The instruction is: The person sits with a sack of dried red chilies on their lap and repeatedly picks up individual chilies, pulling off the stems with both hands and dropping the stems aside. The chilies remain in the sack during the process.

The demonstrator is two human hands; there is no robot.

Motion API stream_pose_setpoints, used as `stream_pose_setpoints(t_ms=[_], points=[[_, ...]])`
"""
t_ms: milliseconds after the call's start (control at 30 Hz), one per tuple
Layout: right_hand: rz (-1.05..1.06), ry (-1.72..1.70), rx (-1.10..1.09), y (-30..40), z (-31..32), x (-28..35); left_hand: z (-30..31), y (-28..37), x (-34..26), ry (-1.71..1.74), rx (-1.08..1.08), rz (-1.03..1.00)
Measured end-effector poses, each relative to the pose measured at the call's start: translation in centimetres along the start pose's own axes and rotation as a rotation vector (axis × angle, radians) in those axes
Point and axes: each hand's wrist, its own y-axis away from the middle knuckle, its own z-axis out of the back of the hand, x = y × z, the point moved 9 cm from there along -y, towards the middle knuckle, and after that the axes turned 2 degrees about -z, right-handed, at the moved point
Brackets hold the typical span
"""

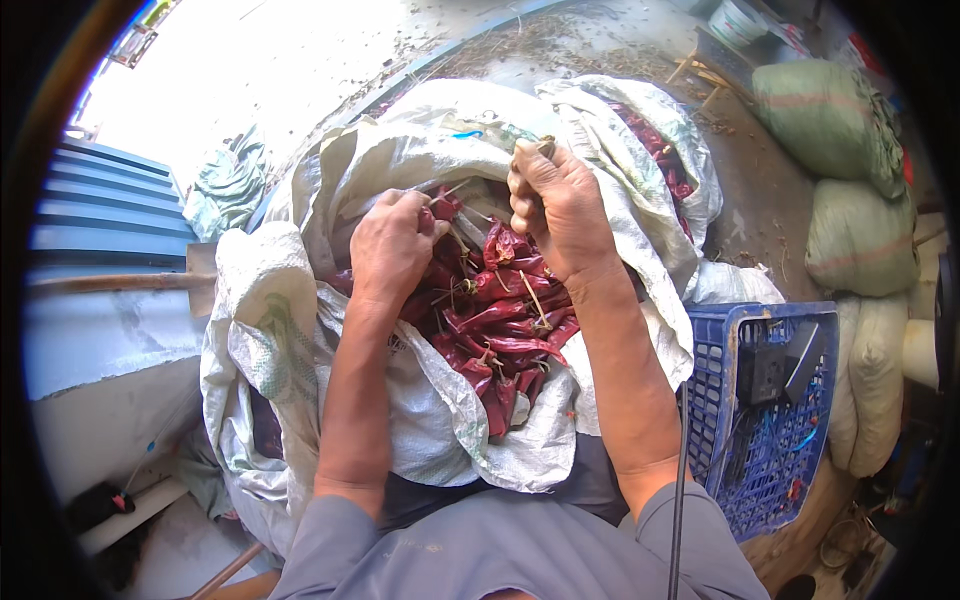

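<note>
Dried red chili peppers [510, 307], several with pale stems, fill an open white woven sack [442, 412] in front of me. My left hand [394, 244] is closed around a red chili at the sack's left side, with part of the pod showing at the fingers. Above the right part of the pile, my right hand [555, 199] pinches a small brownish bit, perhaps a stem, between thumb and forefinger; its other fingers are curled. A second white sack [697, 187] with chilies stands behind on the right.
At right is a blue plastic crate [705, 390] holding dark boxes and cables. Green stuffed sacks [825, 120] lie beyond it. Another white sack [262, 330] stands at left, beside a shovel with a wooden handle [120, 283]. Plant debris [480, 52] litters the floor ahead.
</note>
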Motion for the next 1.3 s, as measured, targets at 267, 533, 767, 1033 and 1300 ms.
stream_pose_setpoints(t_ms=[267,533,767,1033,1300], points=[[0.130,0.861,-0.014,0.5,-0.1,-0.3,-1.0,0.5,1.4,1.092,0.185,0.342],[0.122,0.754,0.117,1.1,-3.1,-1.9,-1.8,1.3,-0.6,1.065,0.349,0.181],[0.086,0.352,-0.039,1.1,-1.8,-1.3,-1.2,1.9,-1.5,1.089,0.454,0.264],[-0.026,0.262,0.018,0.8,-0.3,-0.5,1.8,0.9,2.4,1.809,0.158,0.235],[0.241,1.435,0.207,3.2,-4.6,-5.2,3.5,0.4,1.3,2.102,0.196,-0.007]])
